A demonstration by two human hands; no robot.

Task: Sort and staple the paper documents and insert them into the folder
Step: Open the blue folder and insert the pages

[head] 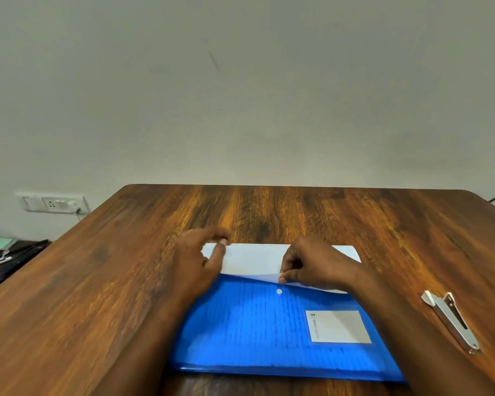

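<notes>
Folder: your blue folder (269, 332) lies flat on the wooden table (97, 281), white snap button (279, 291) near its far edge, white label (337, 327) toward its right side.
Papers: the white paper documents (255, 258) stick out past the folder's far edge, their near part under its flap.
Right hand: your right hand (315, 267) pinches the flap edge just beyond the snap button, thumb and fingers curled tight on it.
Left hand: your left hand (200, 258) rests at the folder's far left corner, fingers loosely bent, tips touching the papers' left end; blurred, so any hold is unclear.
Stapler: the metal stapler (452, 321) lies right of the folder, well apart.
Wall socket: a switch plate (52, 202) sits on the wall far left of the folder.
</notes>
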